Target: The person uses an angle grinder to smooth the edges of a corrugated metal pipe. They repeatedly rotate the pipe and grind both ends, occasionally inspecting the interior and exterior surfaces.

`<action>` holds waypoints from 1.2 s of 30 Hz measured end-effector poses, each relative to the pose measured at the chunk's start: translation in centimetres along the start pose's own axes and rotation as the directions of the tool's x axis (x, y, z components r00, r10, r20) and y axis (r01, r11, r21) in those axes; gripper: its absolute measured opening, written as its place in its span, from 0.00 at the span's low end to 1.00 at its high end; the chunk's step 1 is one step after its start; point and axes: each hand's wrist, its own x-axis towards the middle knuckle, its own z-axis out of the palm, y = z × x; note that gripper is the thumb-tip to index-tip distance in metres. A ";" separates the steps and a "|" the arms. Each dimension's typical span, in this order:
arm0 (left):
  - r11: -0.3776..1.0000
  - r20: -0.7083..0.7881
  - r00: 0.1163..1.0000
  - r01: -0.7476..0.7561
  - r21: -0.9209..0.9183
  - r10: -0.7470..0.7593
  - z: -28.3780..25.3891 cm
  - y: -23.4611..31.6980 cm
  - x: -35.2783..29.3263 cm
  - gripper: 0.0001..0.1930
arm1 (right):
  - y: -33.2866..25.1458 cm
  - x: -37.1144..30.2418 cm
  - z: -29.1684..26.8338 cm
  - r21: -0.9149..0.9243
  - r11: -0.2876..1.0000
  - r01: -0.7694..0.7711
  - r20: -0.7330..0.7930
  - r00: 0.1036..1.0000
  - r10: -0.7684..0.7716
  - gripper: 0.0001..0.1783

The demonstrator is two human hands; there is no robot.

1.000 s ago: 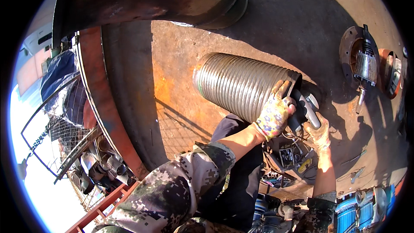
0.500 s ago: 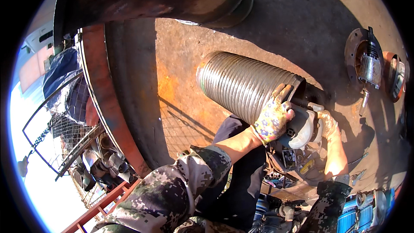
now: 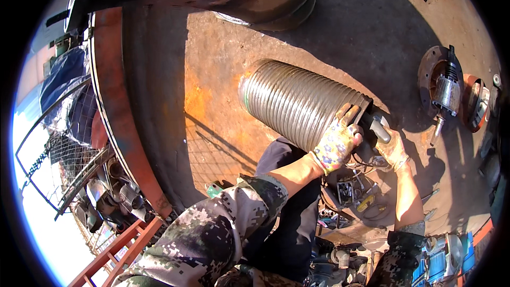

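A ribbed metal cylinder (image 3: 297,101) lies on its side on the floor, its open, dark end toward the right. My left hand (image 3: 336,142), in a flower-patterned glove, is at this end, with fingers bent over the rim. My right hand (image 3: 394,151), also gloved, is just right of the opening. Its fingers close on a grey rounded piece (image 3: 379,129) whose kind I cannot make out. Dark parts between the two hands are partly hidden. Beneath them, a dark cord or hose (image 3: 364,163) curves.
A large dark drum (image 3: 289,8) lies at the top. At right are a rotor with a shaft (image 3: 445,94) and a round flange (image 3: 431,64). Small tools and parts (image 3: 348,191) lie below my hands. A rust-red beam (image 3: 119,101) and wire mesh (image 3: 69,154) run along the left.
The pale rounded piece with a dark centre, earlier below and between my hands, no longer shows there. My right hand has shifted slightly left. My left hand stays at the rim.
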 end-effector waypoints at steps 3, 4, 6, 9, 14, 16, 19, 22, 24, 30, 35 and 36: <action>0.998 0.013 0.999 0.035 0.045 -0.035 -1.0 -0.3 -0.4 0.05 | -3.2 1.3 0.0 0.401 0.836 -0.374 0.209 0.926 0.315 0.16; 0.999 0.020 0.999 0.038 0.022 -0.039 -0.3 -0.1 -0.1 0.05 | -5.0 0.4 -1.2 0.427 0.784 -0.450 0.195 0.893 0.406 0.15; 0.998 -0.026 0.999 0.046 0.049 -0.045 -0.5 -0.3 -0.5 0.05 | -4.8 0.7 -2.0 0.379 0.798 -0.468 0.331 0.874 0.356 0.13; 0.999 -0.033 0.999 0.025 -0.042 -0.026 0.7 -0.2 0.6 0.04 | -7.0 -3.0 -6.6 0.364 0.778 -0.511 0.259 0.858 0.443 0.15; 0.987 -0.034 0.987 0.156 -0.026 -0.157 0.0 0.3 0.6 0.11 | -9.6 -6.2 -10.6 0.346 0.779 -0.523 0.294 0.849 0.439 0.15; 0.994 -0.037 0.994 0.105 0.017 -0.104 0.0 -0.1 0.6 0.10 | -10.2 -7.0 -10.9 0.340 0.801 -0.493 0.254 0.868 0.426 0.15; 0.993 0.039 0.993 0.112 0.033 -0.113 -0.2 -0.3 0.4 0.11 | -11.4 -7.7 -10.9 0.293 0.862 -0.415 0.158 0.910 0.384 0.14; 0.996 0.005 0.996 0.089 0.006 -0.089 0.1 -0.5 0.2 0.11 | -12.6 -8.2 -9.8 0.138 0.952 -0.275 0.010 0.961 0.276 0.14; 0.996 -0.017 0.996 0.087 -0.001 -0.087 0.1 -0.3 0.4 0.11 | -13.7 -9.1 -8.0 -0.107 0.985 -0.133 -0.078 0.989 0.125 0.14; 0.999 -0.101 0.994 0.052 -0.005 -0.052 0.1 -0.1 0.8 0.09 | -10.8 -15.5 -2.3 -0.573 0.800 0.176 0.029 0.980 -0.195 0.13; 0.998 -0.068 0.995 0.070 0.000 -0.070 -0.7 -0.1 1.0 0.12 | -8.8 -20.7 0.3 -0.534 0.818 0.214 -0.009 0.966 -0.259 0.15; 0.997 -0.074 0.995 0.074 0.000 -0.074 -0.5 0.1 1.1 0.11 | -7.4 -22.0 0.7 -0.605 0.756 0.251 -0.020 0.944 -0.329 0.21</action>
